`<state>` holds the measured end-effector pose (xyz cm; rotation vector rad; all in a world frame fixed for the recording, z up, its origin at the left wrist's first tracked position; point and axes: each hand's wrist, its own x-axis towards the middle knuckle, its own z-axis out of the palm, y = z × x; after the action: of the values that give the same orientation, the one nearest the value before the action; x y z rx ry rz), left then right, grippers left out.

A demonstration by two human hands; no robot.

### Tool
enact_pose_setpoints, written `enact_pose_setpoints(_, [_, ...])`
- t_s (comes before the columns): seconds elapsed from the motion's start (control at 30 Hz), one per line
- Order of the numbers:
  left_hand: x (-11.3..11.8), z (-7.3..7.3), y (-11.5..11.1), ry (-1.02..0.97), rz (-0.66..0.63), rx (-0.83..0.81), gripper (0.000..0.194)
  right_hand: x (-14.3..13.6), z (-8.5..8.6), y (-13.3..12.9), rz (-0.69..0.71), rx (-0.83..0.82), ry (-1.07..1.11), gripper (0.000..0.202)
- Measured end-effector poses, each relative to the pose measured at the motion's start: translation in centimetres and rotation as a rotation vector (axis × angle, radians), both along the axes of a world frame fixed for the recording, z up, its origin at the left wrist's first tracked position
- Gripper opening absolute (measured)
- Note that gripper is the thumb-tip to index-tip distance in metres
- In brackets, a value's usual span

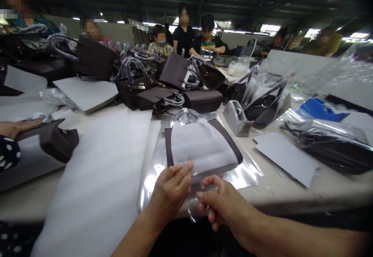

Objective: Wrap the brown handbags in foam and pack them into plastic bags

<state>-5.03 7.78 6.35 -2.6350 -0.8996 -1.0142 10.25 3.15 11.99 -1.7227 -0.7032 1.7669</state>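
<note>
A dark brown handbag [233, 142] lies in front of me, its face covered by a white foam sheet [204, 144] and its handles wrapped in clear film. Beneath it a shiny clear plastic bag [151, 177] is spread on the table. My left hand [173, 187] rests on the lower edge of the covered handbag, fingers stretched out; its thumb is hidden. Just to the right, my right hand [220, 202] has curled fingers, with thumb and fingers close together near the table's front edge. Clear film shows between the hands; what the right fingers grip is too fine to make out.
White foam sheets [107, 163] are stacked at left. A tape dispenser [237, 119] stands behind the handbag, near white cards [287, 158] and a plastic-wrapped bag [335, 144]. More brown handbags [175, 70] are piled behind. A co-worker's hand [20, 126] touches another handbag at left.
</note>
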Motion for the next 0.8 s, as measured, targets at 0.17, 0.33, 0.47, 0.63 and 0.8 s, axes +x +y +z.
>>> enact_pose_setpoints(0.17, [-0.1,-0.1,0.2,0.002,-0.010,-0.016,0.018,1.5,-4.3,-2.4,0.123,0.297,-0.116,0.020])
enact_pose_setpoints(0.33, [0.1,0.2,0.1,-0.031,-0.009,-0.013,0.016,5.6,-4.9,-1.1,0.349,1.146,-0.740,0.004])
enact_pose_setpoints(0.47, [0.2,0.3,0.1,-0.019,-0.013,-0.022,0.017,6.4,-4.6,0.3,0.406,1.211,-0.763,0.008])
enact_pose_setpoints(0.63, [0.3,0.4,0.1,-0.028,-0.010,-0.027,0.015,4.3,-5.0,0.2,0.211,0.843,-0.498,0.026])
enact_pose_setpoints(0.8, [0.4,0.7,0.1,-0.057,-0.007,-0.028,0.018,1.8,-5.5,0.2,-0.048,0.587,-0.158,0.035])
